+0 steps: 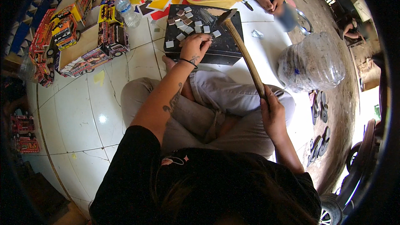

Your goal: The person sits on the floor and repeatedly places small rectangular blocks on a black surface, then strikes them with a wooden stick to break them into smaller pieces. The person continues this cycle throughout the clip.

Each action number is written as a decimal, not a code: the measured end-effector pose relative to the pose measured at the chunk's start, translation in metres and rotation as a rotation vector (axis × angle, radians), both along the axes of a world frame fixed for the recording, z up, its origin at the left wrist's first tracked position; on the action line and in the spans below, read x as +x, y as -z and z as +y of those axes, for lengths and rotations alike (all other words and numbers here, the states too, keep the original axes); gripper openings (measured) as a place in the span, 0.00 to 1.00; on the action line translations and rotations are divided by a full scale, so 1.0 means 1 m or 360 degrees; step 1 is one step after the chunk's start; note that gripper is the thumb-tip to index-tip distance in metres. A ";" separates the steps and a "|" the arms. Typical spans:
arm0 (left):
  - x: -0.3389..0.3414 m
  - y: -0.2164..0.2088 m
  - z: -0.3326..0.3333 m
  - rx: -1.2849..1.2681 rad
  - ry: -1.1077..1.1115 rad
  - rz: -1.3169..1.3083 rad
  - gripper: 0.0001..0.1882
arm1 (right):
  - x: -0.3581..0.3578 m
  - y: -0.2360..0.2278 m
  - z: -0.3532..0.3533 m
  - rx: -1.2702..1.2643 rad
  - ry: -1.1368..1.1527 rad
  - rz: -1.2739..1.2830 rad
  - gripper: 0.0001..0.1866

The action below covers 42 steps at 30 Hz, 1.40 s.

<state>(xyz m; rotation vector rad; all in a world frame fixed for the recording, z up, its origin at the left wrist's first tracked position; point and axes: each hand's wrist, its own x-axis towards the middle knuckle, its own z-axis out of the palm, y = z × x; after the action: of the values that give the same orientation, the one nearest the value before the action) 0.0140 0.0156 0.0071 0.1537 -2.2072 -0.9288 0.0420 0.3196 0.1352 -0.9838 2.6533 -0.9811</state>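
Observation:
My right hand is wrapped round the lower end of a hammer's wooden handle. The hammer slants up and to the left, its dark metal head raised over the right part of a black box. On the box's top rests my left hand, its fingers drawn together at a small thing too little to make out. Several small square silvery tiles lie loose beyond and beside that hand, a few with their brown side showing.
A yellow basin of similar tiles stands behind the box, near a person's hands and bare feet. Coloured sheets and a water bottle are at the back left. Painted toy trucks stand left; a plastic-wrapped bundle is right.

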 end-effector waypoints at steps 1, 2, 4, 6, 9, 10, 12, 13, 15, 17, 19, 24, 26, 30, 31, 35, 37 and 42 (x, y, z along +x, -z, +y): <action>-0.002 0.001 -0.001 0.0053 0.0003 -0.0047 0.06 | -0.003 0.000 0.001 -0.0014 0.0000 0.0030 0.21; -0.004 0.001 -0.003 0.0110 0.0013 -0.0092 0.07 | -0.007 0.002 0.001 -0.0021 -0.0014 0.0034 0.21; -0.006 0.000 -0.006 0.0170 -0.0042 -0.0214 0.09 | -0.016 0.006 0.001 -0.0068 -0.0061 0.0094 0.22; -0.004 -0.005 -0.006 0.0215 -0.0094 -0.0284 0.10 | -0.032 0.018 -0.008 0.0033 0.0048 0.0132 0.21; 0.009 -0.016 0.002 0.0345 -0.0061 -0.0297 0.11 | -0.064 0.046 -0.039 0.0197 0.0156 0.0268 0.22; 0.017 -0.020 0.007 0.0426 -0.0054 -0.0385 0.12 | -0.071 0.057 -0.049 0.0239 0.0173 0.0335 0.23; 0.035 -0.028 0.021 0.0560 -0.0051 -0.0313 0.12 | -0.079 0.077 -0.069 0.0288 0.0266 0.0235 0.25; 0.046 -0.031 0.028 0.0547 -0.0094 -0.0451 0.12 | -0.080 0.084 -0.076 0.0313 0.0302 0.0183 0.25; 0.061 -0.040 0.033 0.0487 -0.0052 -0.0533 0.11 | -0.073 0.090 -0.085 0.0342 0.0315 0.0226 0.27; 0.073 -0.049 0.037 0.0423 0.0045 -0.0571 0.11 | -0.066 0.083 -0.089 0.0262 0.0234 0.0579 0.27; 0.081 -0.058 0.040 0.0665 0.0243 -0.0543 0.09 | -0.062 0.063 -0.087 0.0079 0.0086 0.1131 0.25; 0.103 -0.082 0.052 0.0321 0.0401 -0.0482 0.07 | -0.048 0.025 -0.103 -0.0629 -0.0328 -0.0447 0.12; 0.111 -0.089 0.055 0.0346 0.0429 -0.0584 0.07 | -0.042 0.022 -0.113 -0.0720 -0.0488 -0.0515 0.09; 0.125 -0.091 0.058 0.0627 0.0500 -0.0591 0.07 | -0.026 0.027 -0.110 -0.0710 -0.0318 -0.0655 0.03; 0.128 -0.090 0.059 0.0582 0.0488 -0.0613 0.07 | -0.023 0.029 -0.109 -0.0787 -0.0390 -0.0624 0.03; 0.135 -0.083 0.073 0.0719 0.0459 -0.0506 0.08 | -0.014 0.035 -0.101 -0.1006 -0.0424 -0.0844 0.02; 0.130 -0.076 0.086 0.1064 0.0568 -0.0344 0.09 | -0.011 0.037 -0.099 -0.1063 -0.0375 -0.0908 0.02; 0.130 -0.065 0.093 0.1108 0.0537 -0.0510 0.17 | -0.013 0.042 -0.100 -0.1058 -0.0293 -0.0797 0.05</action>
<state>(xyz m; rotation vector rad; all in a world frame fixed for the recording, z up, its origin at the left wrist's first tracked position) 0.1443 0.1087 0.0719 0.2714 -2.1277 -1.9576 0.0290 0.2196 0.0934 -0.8964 1.8182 -1.8273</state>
